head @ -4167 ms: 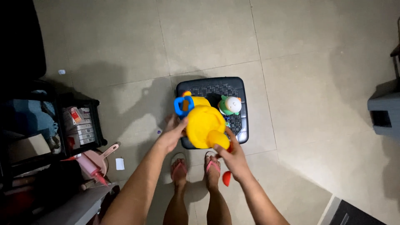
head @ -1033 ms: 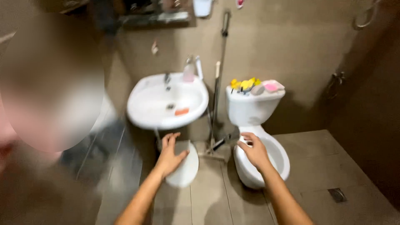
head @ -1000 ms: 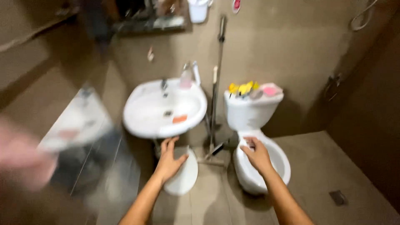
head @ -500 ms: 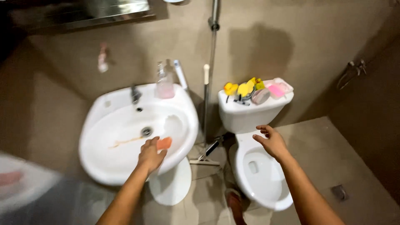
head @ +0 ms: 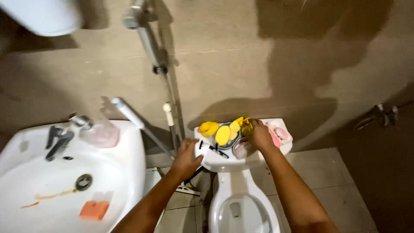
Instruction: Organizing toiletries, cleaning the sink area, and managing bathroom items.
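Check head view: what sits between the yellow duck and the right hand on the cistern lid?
In the head view, a round yellow-faced disc lies between the yellow duck and the right hand.

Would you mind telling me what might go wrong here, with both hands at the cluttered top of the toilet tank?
The yellow toys crowd the toilet tank lid near its edge. As the right hand reaches among them, one might get nudged off and drop into the open toilet bowl directly below.

The left hand rests on the tank's front corner beside a small dark item, which could be swept off.
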